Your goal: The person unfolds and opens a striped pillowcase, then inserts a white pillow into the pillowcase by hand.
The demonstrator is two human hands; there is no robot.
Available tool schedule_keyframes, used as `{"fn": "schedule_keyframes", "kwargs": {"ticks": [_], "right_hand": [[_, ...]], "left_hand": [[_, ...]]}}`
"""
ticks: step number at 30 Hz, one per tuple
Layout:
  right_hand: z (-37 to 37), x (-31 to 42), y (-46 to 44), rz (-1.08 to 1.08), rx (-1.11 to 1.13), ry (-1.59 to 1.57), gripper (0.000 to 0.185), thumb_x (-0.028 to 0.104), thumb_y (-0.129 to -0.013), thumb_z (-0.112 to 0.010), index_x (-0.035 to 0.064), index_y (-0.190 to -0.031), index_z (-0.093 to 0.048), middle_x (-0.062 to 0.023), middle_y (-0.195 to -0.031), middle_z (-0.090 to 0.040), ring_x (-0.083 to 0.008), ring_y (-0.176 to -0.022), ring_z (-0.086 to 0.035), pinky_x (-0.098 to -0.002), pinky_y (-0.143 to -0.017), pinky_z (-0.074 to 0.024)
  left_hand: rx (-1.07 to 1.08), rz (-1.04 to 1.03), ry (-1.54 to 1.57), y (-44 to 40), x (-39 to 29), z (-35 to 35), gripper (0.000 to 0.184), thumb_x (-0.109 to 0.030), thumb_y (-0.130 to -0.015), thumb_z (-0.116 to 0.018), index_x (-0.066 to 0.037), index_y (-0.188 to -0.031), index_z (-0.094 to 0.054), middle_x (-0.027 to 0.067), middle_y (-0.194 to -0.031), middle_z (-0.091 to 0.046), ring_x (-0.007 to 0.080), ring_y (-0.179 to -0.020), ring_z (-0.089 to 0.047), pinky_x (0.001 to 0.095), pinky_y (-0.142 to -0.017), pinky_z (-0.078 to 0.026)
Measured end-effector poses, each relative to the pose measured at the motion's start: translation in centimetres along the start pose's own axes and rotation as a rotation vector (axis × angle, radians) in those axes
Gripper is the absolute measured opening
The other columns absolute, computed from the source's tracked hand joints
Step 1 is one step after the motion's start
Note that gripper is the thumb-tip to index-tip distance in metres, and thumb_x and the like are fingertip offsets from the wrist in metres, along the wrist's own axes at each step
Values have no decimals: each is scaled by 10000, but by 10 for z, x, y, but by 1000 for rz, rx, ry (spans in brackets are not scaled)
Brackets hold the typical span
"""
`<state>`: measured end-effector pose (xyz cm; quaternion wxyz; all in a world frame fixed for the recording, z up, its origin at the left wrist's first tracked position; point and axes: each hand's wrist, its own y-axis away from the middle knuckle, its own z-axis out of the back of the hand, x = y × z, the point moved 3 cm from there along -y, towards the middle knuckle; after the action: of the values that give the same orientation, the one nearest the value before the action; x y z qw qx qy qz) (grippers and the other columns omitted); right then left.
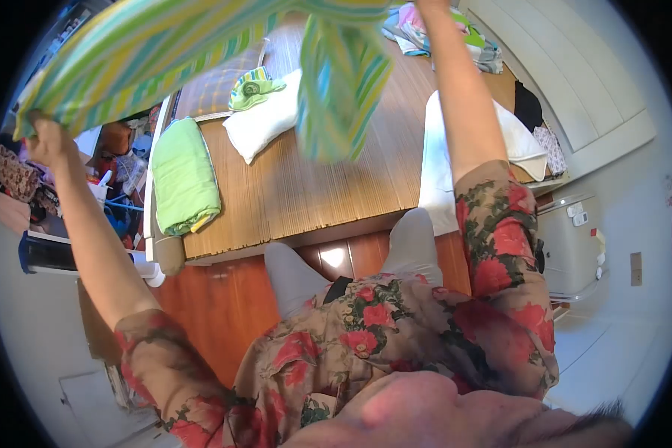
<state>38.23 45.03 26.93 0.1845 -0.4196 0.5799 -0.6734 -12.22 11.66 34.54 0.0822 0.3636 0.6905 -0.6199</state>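
A green, yellow and blue striped cloth (pixel 164 60) is spread in the air across the top of the view, with a loose part drooping in the middle. My left hand (pixel 50 142) is closed on its lower left corner. At the top edge, my right hand (pixel 431 4) is raised close to the cloth's right side, its fingers cut off by the frame. Below the cloth lie a folded light green cloth (pixel 185 175), a white pillow (pixel 261 127) and a small green striped fabric piece (pixel 251 89).
The bed platform with a bamboo-like mat (pixel 313 198) stands before my knees. White fabric (pixel 439 172) drapes over its right edge, and a pile of clothes (pixel 414 33) sits at the back right. Cluttered belongings (pixel 123 164) fill the left. A clear plastic bin (pixel 575 239) is at right.
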Motion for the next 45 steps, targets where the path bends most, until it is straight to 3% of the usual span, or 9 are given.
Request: {"fn": "schedule_keyframes", "kwargs": {"ticks": [2, 4, 7, 10, 14, 20, 34, 42, 45], "right_hand": [[38, 39, -14, 31, 1, -102, 325, 125, -723, -520, 95, -1017, -655, -195, -823, -650, -363, -777, -636, -416, -668, -495], [52, 47, -13, 130, 73, -18, 778, 757, -802, -314, 79, -1033, -617, -213, -821, -632, -423, -811, -599, -468, -650, -468], [39, 5, 59, 292, 340, 213, 260, 68, -713, -568, 84, -956, -661, -219, -726, -617, -376, -661, -610, -470, -596, -480], [37, -25, 172, 42, 810, 441, 566, 229, -750, -639, 152, -1285, -472, -159, -799, -656, -330, -753, -638, -444, -657, -469], [45, -53, 315, -263, 1239, 435, 195, 262, -789, -559, 85, -796, -640, -198, -795, -627, -376, -762, -615, -479, -662, -484], [72, -23, 456, -268, 1504, 389, 165, 215, -803, -581, 79, -844, -665, -165, -861, -647, -340, -851, -617, -459, -750, -499], [1, -49, 375, -495, 1065, 379, 316, 314, -878, -459, 59, -888, -644, -207, -856, -643, -381, -778, -621, -496, -668, -484], [105, 93, 481, -391, 2226, -578, 372, 352, -896, -497, 6, -886, -634, -212, -834, -637, -329, -737, -603, -426, -682, -463], [99, 86, 497, -519, 2045, -725, 382, 366, -885, -518, 5, -856, -641, -218, -827, -632, -323, -743, -606, -425, -680, -464]], "left_hand": [[-38, -108, -71, -23, -19, 2, 426, -308, -878, -511, 80, -1022, -612, 124, -993, -646, 185, -863, -581, 328, -756, -462], [-85, -47, -72, -1, -43, 4, 395, -277, -880, -490, 70, -1020, -616, 110, -987, -644, 164, -848, -579, 310, -740, -466], [125, -212, -11, 1, 40, 17, 413, -322, -944, -485, 57, -1038, -618, 61, -976, -637, 123, -850, -559, 266, -745, -450], [204, -5, -326, 60, 89, 27, 444, -400, -940, -499, 12, -992, -656, 36, -870, -656, 98, -789, -552, 265, -721, -445], [401, 282, -206, 134, 169, 38, 410, -381, -940, -498, -7, -939, -665, 13, -801, -627, 69, -742, -533, 234, -667, -431], [488, 313, -391, 177, 219, 71, 424, -377, -948, -483, 7, -952, -664, 30, -781, -640, 78, -715, -539, 252, -650, -446], [-65, 361, -423, 69, 164, 54, 550, -418, -926, -429, 91, -988, -629, 176, -959, -656, 270, -819, -637, 359, -739, -502], [952, 693, -921, 280, 219, 118, 485, -393, -937, -483, 53, -854, -654, 37, -664, -579, 111, -621, -491, 303, -543, -401], [1297, 607, -678, 375, 168, 111, 416, -378, -884, -581, 24, -803, -650, 107, -572, -550, 169, -531, -493, 355, -516, -405]]}}
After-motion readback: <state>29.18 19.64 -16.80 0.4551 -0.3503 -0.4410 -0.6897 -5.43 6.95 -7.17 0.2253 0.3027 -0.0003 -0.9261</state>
